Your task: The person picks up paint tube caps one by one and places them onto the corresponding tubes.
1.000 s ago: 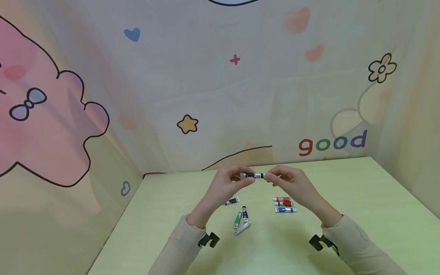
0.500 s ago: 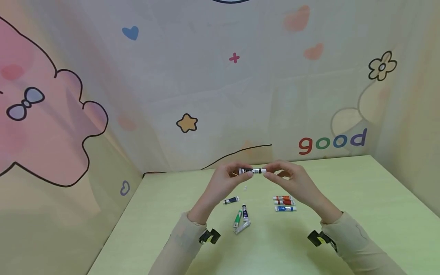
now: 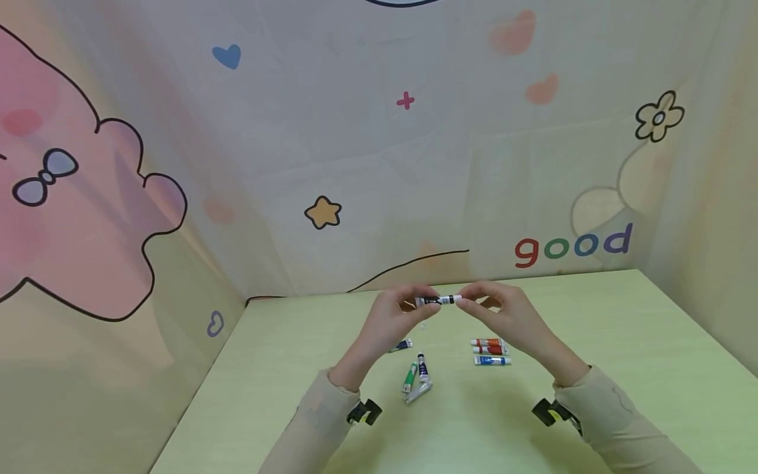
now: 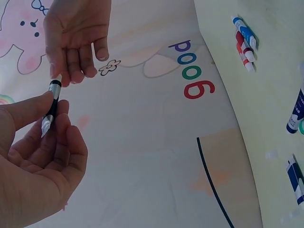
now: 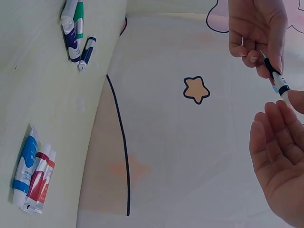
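Pale printed curtain (image 3: 355,145) behind light green bench (image 3: 598,368). Above bench, left hand (image 3: 386,316) and right hand (image 3: 506,313) facing each other. Small black-and-white tube (image 3: 434,301) raised off bench between hands, roughly level, left end pinched by left hand's thumb and fingers. On bench toward right: orange tube (image 3: 485,342), red tube (image 3: 490,351), blue tube (image 3: 493,361), side by side. Toward left: green tube (image 3: 410,378), purple tube (image 3: 422,367), silvery tube (image 3: 418,393) close together; navy tube (image 3: 405,345) beyond, partly hidden. White cap (image 3: 458,299) at raised tube's right end, clamped in right hand's fingertips.

Held tube (image 3: 447,299): smooth, glossy, perhaps metal. Tabletop (image 3: 254,375): smooth, matt. Backdrop (image 3: 379,178): matt, creased cloth. Sleeves (image 3: 314,415): matt cloth.
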The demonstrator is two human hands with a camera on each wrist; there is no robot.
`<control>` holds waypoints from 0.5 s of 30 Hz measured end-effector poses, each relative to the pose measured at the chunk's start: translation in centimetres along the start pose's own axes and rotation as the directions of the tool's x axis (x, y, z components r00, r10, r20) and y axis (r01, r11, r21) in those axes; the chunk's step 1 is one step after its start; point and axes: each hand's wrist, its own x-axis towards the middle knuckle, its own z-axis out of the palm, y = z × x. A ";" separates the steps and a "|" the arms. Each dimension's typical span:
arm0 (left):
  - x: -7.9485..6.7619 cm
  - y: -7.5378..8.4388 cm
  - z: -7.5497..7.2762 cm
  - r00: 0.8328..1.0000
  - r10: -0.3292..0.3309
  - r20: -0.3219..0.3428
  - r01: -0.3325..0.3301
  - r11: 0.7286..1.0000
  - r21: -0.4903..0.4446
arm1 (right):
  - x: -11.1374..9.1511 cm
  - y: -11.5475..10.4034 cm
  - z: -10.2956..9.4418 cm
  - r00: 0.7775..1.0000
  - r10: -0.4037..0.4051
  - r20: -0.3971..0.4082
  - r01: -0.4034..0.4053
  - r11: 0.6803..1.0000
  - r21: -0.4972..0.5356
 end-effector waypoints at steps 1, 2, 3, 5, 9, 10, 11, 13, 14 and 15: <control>0.0 0.0 0.1 1.000 0.009 -0.003 -0.009 1.000 0.009 | 0.0 0.0 0.0 1.000 0.001 0.003 -0.001 1.000 -0.002; 0.0 0.0 0.1 1.000 0.018 -0.005 -0.018 1.000 0.018 | 0.0 0.1 0.0 1.000 0.005 0.007 -0.005 1.000 -0.005; 0.1 0.0 0.2 1.000 0.029 -0.007 -0.029 0.999 0.023 | 0.0 0.1 0.0 1.000 0.009 0.010 -0.009 1.000 -0.004; 0.1 0.0 0.3 0.999 0.050 -0.012 -0.050 0.998 0.036 | 0.0 0.2 0.0 1.000 0.015 0.016 -0.015 1.000 0.000; 0.3 -0.1 0.6 0.997 0.074 -0.023 -0.073 0.996 0.045 | 0.0 0.3 0.1 0.999 0.028 0.024 -0.028 0.999 0.024; 0.3 -0.2 0.7 0.997 0.073 -0.026 -0.072 0.996 0.047 | 0.0 0.3 0.0 0.999 0.031 0.025 -0.031 0.999 0.028; 0.3 -0.2 0.7 0.997 0.072 -0.029 -0.070 0.996 0.047 | 0.0 0.3 0.0 0.999 0.035 0.027 -0.036 0.999 0.034; 0.4 -0.2 0.8 0.997 0.066 -0.031 -0.065 0.997 0.051 | 0.1 0.3 -0.2 0.999 0.041 0.034 -0.042 0.998 0.049; 0.4 -0.2 0.9 0.998 0.062 -0.030 -0.060 0.997 0.054 | 0.1 0.3 -0.3 0.998 0.046 0.039 -0.049 0.997 0.055; 0.5 -0.2 0.9 0.998 0.057 -0.028 -0.056 0.997 0.052 | 0.2 0.4 -0.4 0.998 0.049 0.043 -0.052 0.997 0.056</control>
